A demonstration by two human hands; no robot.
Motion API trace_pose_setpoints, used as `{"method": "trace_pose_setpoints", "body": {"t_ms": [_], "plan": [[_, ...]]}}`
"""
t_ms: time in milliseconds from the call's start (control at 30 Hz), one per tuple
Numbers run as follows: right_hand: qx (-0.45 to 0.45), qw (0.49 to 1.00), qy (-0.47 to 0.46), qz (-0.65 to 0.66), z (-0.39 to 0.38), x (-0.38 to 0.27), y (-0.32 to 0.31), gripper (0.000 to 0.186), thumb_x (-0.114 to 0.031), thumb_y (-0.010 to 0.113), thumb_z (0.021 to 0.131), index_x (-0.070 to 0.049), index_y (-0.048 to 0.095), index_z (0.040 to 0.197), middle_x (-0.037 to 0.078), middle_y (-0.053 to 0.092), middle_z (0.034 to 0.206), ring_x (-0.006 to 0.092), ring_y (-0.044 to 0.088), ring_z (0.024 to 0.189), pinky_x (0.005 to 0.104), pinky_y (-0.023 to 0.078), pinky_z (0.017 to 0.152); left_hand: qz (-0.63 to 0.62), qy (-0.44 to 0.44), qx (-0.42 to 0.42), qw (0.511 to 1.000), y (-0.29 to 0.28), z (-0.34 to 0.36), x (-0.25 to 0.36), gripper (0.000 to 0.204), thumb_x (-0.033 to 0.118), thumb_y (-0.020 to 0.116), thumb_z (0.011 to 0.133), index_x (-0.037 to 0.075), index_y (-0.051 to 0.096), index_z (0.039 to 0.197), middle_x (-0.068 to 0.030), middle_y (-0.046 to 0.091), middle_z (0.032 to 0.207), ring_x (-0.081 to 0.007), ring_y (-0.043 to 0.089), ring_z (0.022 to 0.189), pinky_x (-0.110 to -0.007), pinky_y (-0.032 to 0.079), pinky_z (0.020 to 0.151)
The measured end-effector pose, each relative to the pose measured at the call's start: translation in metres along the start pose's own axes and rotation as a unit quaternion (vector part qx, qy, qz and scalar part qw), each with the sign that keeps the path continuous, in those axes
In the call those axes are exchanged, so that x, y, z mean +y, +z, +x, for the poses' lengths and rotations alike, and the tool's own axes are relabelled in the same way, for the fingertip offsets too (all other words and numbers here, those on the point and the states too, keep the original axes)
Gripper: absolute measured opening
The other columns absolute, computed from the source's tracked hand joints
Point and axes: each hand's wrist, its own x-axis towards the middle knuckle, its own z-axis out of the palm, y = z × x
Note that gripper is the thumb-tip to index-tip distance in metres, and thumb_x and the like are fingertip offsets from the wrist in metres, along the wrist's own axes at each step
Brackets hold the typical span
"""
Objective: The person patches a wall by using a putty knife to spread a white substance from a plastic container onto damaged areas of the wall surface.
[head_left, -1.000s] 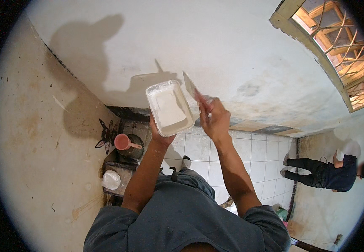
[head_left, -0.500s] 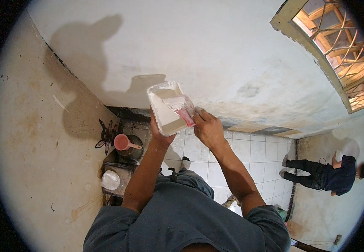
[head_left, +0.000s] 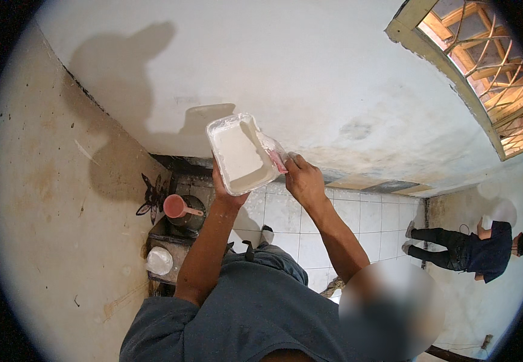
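Note:
My left hand [head_left: 230, 196] grips a white rectangular plastic tub [head_left: 213, 146] from below and its left side, holding it tilted before the wall. A smooth white paste [head_left: 236, 151] covers its inside. In my right hand [head_left: 305, 184] is a pink scraper [head_left: 278, 161], its blade smeared with white paste and lying along the tub's right rim. The fingers of that hand are closed round the scraper's near end.
Ahead is a patchy white wall [head_left: 309, 78], with a barred window [head_left: 484, 66] at upper right. A pink dipper [head_left: 176, 206] rests on a dark container by the left wall, near a white bundle [head_left: 159, 260]. Another person [head_left: 487, 253] stands at far right, facing a wall.
The scraper has moved from over the tub's inside to its right rim, and my right hand has shifted slightly right. The tub has moved slightly left, baring more paste.

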Motion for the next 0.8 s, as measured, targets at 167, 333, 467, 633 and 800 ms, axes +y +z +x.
{"method": "trace_pose_setpoints", "body": {"t_ms": [167,333,467,633,800], "plan": [[0.018,0.999,0.024,-0.022,0.000,0.022,0.011,0.025,-0.006,0.057,0.081,-0.005,0.063,0.105,0.015,0.066,0.108,0.0351,0.068,0.080,0.0433,0.058,0.070,0.099,0.054,-0.021,0.993,0.009,0.001,-0.003,0.057,0.052,0.038,0.100,0.013,0.047,0.141,-0.0079,0.058,0.133,-0.0290,0.059,0.119,-0.047,0.049,0.100],[0.039,0.995,0.087,-0.005,0.028,0.034,-0.024,0.011,-0.008,0.060,0.087,-0.004,0.060,0.097,0.019,0.068,0.089,0.0389,0.066,0.079,0.0455,0.053,0.064,-0.039,-0.019,0.016,0.999,0.008,0.006,0.000,0.056,0.051,0.039,0.100,0.014,0.047,0.140,-0.0072,0.057,0.135,-0.0292,0.058,0.121,-0.047,0.048,0.102],[0.077,0.978,0.118,0.156,0.065,0.035,-0.072,0.017,-0.016,0.064,0.092,-0.001,0.057,0.097,0.021,0.066,0.077,0.0374,0.064,0.069,0.0381,0.049,0.061,-0.038,-0.019,0.011,0.999,0.012,0.002,-0.003,0.056,0.052,0.039,0.100,0.014,0.048,0.140,-0.0073,0.057,0.136,-0.0295,0.058,0.121,-0.048,0.048,0.102],[-0.012,0.985,0.029,0.168,0.114,0.014,-0.110,0.025,-0.022,0.065,0.090,0.000,0.054,0.095,0.023,0.064,0.078,0.0447,0.062,0.074,0.0484,0.047,0.063,-0.072,-0.031,0.005,0.997,0.006,-0.005,-0.011,0.057,0.053,0.038,0.100,0.015,0.047,0.141,-0.0071,0.057,0.136,-0.0292,0.059,0.120,-0.048,0.050,0.099],[-0.085,0.987,-0.067,0.118,0.153,0.013,-0.110,0.021,-0.020,0.064,0.087,0.000,0.058,0.092,0.023,0.064,0.082,0.0439,0.062,0.081,0.0486,0.047,0.069,-0.052,-0.023,-0.047,0.997,0.016,-0.011,-0.015,0.059,0.055,0.037,0.100,0.015,0.044,0.143,-0.0073,0.056,0.136,-0.0283,0.059,0.120,-0.049,0.051,0.098]]}}
